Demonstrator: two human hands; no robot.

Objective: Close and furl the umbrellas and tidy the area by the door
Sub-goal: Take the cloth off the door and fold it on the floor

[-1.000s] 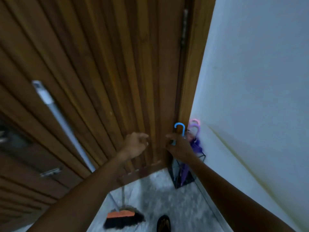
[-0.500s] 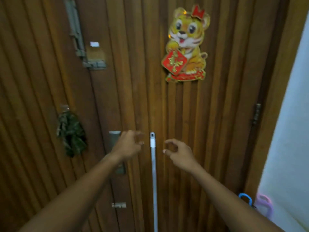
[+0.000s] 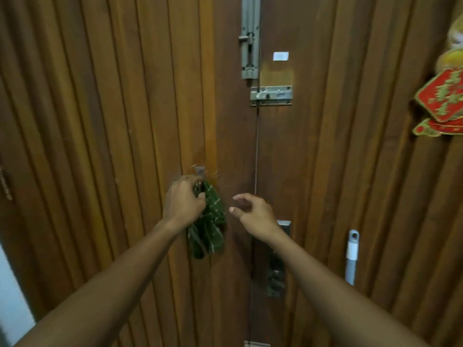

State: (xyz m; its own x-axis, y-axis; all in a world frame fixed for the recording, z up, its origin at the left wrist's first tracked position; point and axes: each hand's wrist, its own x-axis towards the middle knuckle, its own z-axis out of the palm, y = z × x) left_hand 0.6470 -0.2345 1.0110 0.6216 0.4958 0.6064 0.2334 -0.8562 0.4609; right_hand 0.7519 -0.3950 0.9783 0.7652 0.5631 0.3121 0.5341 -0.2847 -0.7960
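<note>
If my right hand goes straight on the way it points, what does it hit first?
Probably the green cloth that the left hand grips; the right hand points left at it. Depth is unclear, so the door might come first.

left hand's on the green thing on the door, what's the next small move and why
Probably lift the green checked bundle off its hook: the left hand grips its top just below the hook, and the right hand hovers open beside it, free to steady the hanging part.
</note>
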